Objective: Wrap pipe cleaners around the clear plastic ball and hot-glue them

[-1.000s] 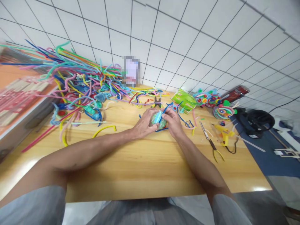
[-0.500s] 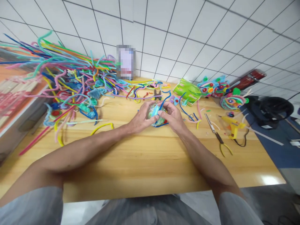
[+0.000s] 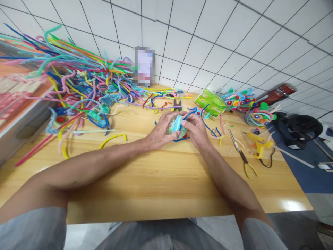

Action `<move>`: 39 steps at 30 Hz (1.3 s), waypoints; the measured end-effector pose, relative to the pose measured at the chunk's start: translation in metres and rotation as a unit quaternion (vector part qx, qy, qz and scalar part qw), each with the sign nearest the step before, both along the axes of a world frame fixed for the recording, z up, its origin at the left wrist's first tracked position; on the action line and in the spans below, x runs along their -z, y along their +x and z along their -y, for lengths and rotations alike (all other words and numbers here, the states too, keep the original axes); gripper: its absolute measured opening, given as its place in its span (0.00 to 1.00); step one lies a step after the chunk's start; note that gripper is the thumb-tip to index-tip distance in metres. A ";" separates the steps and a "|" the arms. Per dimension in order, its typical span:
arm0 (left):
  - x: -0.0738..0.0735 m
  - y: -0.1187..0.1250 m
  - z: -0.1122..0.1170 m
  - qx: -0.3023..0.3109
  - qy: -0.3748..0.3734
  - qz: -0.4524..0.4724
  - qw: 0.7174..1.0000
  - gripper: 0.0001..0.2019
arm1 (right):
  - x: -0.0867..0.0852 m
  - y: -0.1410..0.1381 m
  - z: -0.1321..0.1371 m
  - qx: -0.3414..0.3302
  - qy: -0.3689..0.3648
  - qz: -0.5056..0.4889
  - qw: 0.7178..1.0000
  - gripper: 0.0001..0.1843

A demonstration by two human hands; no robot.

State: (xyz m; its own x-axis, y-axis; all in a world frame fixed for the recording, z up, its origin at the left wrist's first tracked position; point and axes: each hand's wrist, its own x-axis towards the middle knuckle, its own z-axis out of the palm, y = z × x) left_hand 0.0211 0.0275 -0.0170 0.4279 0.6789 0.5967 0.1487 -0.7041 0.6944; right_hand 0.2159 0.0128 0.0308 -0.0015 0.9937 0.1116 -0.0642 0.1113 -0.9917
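Between my hands, over the middle of the table, is a small rounded craft piece (image 3: 177,123) with a greenish, see-through-looking body and light blue strips across its top. My left hand (image 3: 162,131) wraps its left side, thumb along the lower edge. On the other side my right hand (image 3: 197,131) is closed, thumb and fingers pinching a dark blue pipe cleaner (image 3: 191,111) against the piece. Part of the piece's right side is hidden by the right fingers. Bits of dark blue and red show below it.
A tangled heap of pipe cleaners (image 3: 85,86) fills the left. Behind my hands are dark cutters (image 3: 177,105) and a green packet (image 3: 210,102). To the right lie finished-looking colourful figures (image 3: 260,116), yellow-handled pliers (image 3: 246,161), a yellow glue gun (image 3: 259,144) and a red cylinder (image 3: 277,94).
The view has shifted a little. The dark blue pipe cleaner's free end now leans further right, and my right thumb has drawn back from the light blue strips. My left hand keeps its hold.
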 end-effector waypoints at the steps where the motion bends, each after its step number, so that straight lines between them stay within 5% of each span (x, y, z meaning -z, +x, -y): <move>1: 0.001 0.000 0.000 -0.001 0.005 0.002 1.000 0.34 | 0.001 0.000 0.000 0.005 -0.002 -0.004 1.000 0.15; 7: 0.000 0.003 0.002 -0.015 0.030 0.016 0.999 0.32 | 0.002 -0.001 0.002 -0.003 -0.010 -0.021 1.000 0.15; 12: -0.009 0.002 0.004 -0.022 -0.035 0.022 0.999 0.26 | -0.001 -0.001 0.004 -0.028 -0.015 -0.001 0.999 0.14; 21: -0.007 0.002 0.006 -0.029 -0.012 -0.012 0.999 0.31 | -0.005 -0.001 0.001 0.001 -0.047 -0.010 0.999 0.14; 39: -0.010 0.003 0.008 -0.013 -0.058 0.032 0.998 0.24 | -0.006 -0.003 0.006 -0.022 -0.015 0.026 0.999 0.17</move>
